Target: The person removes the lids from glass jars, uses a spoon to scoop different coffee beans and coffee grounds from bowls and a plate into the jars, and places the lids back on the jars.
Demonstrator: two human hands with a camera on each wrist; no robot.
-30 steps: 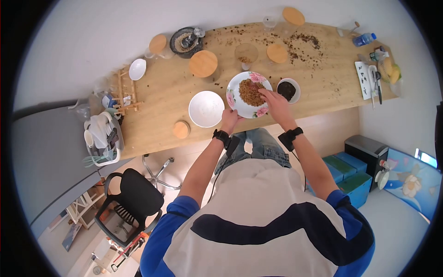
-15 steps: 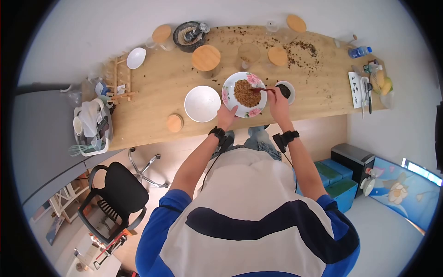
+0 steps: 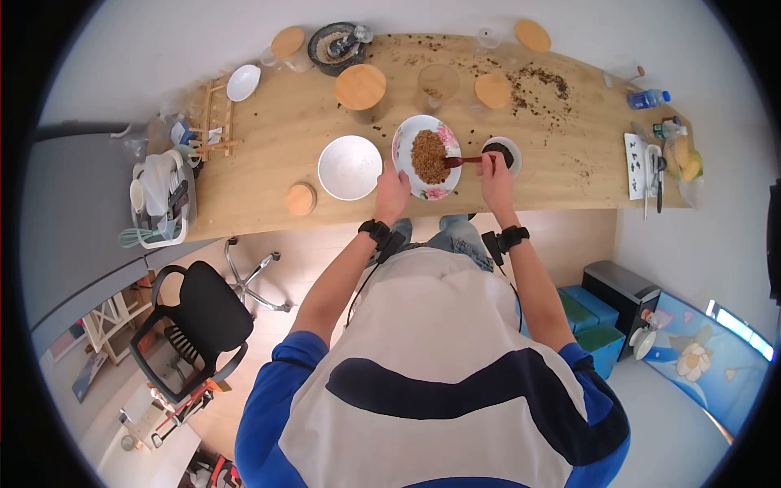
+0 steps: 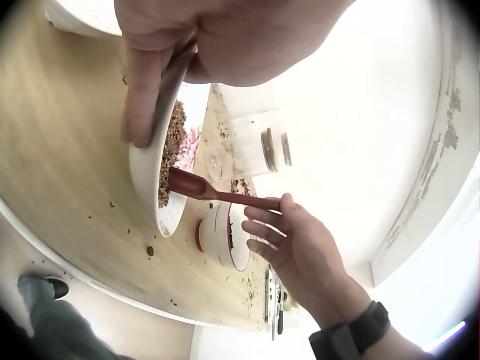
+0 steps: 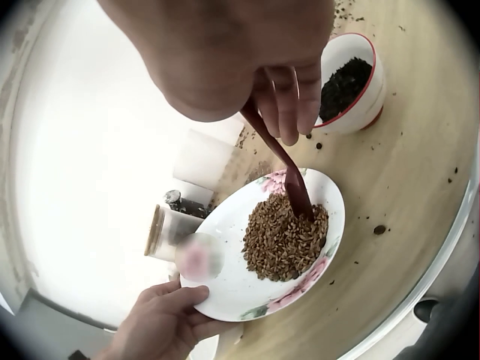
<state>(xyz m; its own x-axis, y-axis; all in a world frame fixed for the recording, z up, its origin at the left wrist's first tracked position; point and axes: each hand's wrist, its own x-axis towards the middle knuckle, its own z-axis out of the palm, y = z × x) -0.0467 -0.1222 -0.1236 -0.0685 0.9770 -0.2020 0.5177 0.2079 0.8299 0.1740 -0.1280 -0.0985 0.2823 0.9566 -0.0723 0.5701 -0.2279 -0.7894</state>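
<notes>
In the head view, the left hand (image 3: 393, 195) grips the near left rim of a flowered plate (image 3: 402, 140), which stands tilted over the near part of the wooden table (image 3: 268, 163). A heap of brown grain (image 3: 429, 157) lies in the middle of the plate. The right hand (image 3: 498, 185), to the right, holds a red-brown scoop (image 3: 465, 161) whose end points left into the grain. A white bowl (image 3: 350, 167) stands left of the plate, with a round wooden lid (image 3: 301, 198) to its near left. Just right of the plate is a cup (image 3: 518, 156) of dark flakes. On the far side are a wooden-topped jar (image 3: 360, 88) and a dark mortar (image 3: 320, 55); dark crumbs (image 3: 541, 85) are strewn at the far right.

In the left wrist view, the left hand's fingers lie along the plate's outer underside. The right hand pinches the end of the scoop's handle between thumb and forefinger, its other fingers loosely spread.

In the right wrist view, the left thumb presses on the plate's rim, and the scoop's tip is in the grain. The right hand's pinch is mostly hidden here; the cup, red-rimmed, stands near its fingers
</notes>
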